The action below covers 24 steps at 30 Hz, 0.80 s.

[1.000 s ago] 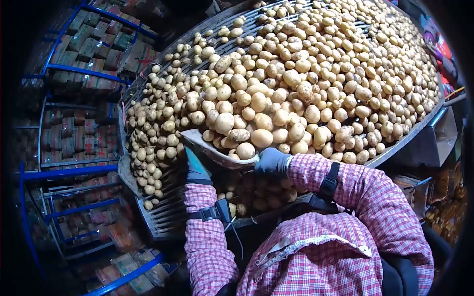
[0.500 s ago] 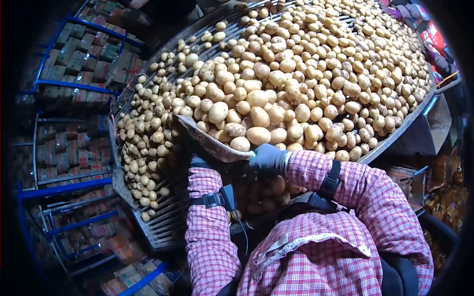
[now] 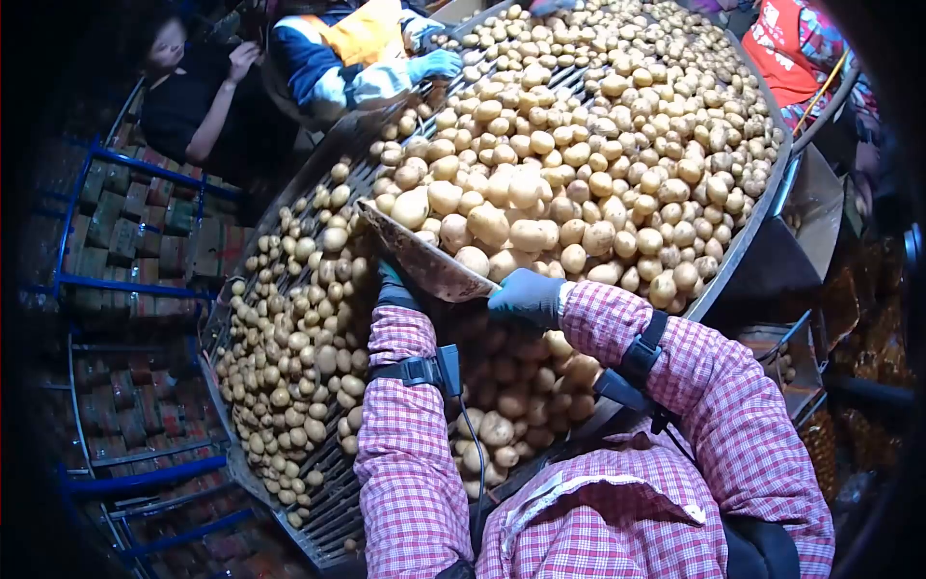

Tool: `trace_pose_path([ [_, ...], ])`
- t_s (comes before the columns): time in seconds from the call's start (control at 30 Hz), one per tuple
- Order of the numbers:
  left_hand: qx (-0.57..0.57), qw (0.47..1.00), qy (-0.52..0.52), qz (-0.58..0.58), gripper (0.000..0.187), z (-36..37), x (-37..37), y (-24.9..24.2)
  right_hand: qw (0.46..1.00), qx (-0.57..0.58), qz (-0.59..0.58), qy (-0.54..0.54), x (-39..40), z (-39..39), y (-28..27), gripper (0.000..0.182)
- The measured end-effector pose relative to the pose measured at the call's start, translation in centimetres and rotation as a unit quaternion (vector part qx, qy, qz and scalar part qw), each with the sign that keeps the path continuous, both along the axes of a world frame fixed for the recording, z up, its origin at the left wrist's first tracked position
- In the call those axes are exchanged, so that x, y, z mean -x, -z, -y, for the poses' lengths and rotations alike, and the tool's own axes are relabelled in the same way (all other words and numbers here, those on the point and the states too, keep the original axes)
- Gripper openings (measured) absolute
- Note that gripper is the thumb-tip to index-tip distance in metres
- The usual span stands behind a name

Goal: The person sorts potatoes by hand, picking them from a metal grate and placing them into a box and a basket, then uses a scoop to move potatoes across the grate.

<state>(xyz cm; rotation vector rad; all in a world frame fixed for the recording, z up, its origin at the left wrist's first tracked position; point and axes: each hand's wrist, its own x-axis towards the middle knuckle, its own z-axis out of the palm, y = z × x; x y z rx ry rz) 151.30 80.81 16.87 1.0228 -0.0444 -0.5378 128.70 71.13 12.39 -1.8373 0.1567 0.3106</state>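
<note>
A worn metal scoop [image 3: 424, 253], heaped with potatoes [image 3: 488, 224], is held tilted in front of me. My right hand [image 3: 527, 293], in a grey-blue glove, is closed on its right edge. My left hand [image 3: 394, 286] reaches under the left side of the scoop; the fingers are hidden beneath it. Behind and around the scoop, loose potatoes [image 3: 637, 174] cover a slatted metal table [image 3: 340, 502]. More potatoes [image 3: 502, 425] lie in shadow below the scoop, close to my body.
A co-worker's blue-gloved hand [image 3: 436, 66] is at the table's far edge. A person in a red vest [image 3: 777, 53] stands at the far right, and another in dark clothes [image 3: 183, 111] at the upper left. Stacked boxes [image 3: 125, 227] on blue racks fill the left; a cardboard box [image 3: 815, 217] stands right.
The view has shifted, bringing people at the far side into sight. Both hands stay at the loaded scoop. More potatoes show below it and on the left slats.
</note>
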Motion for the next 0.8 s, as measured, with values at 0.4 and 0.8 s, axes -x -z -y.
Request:
trace_pose_path([
  [0.4,0.062,0.998,0.003,-0.030,0.061,18.5,7.4,0.7,0.870,0.343,0.353,-0.040,6.4,21.7,2.1,0.022],
  [0.8,0.168,0.979,-0.104,-0.039,0.063,-1.4,11.0,-3.1,0.984,-0.171,-0.035,0.045,1.8,4.0,-5.0,0.029],
])
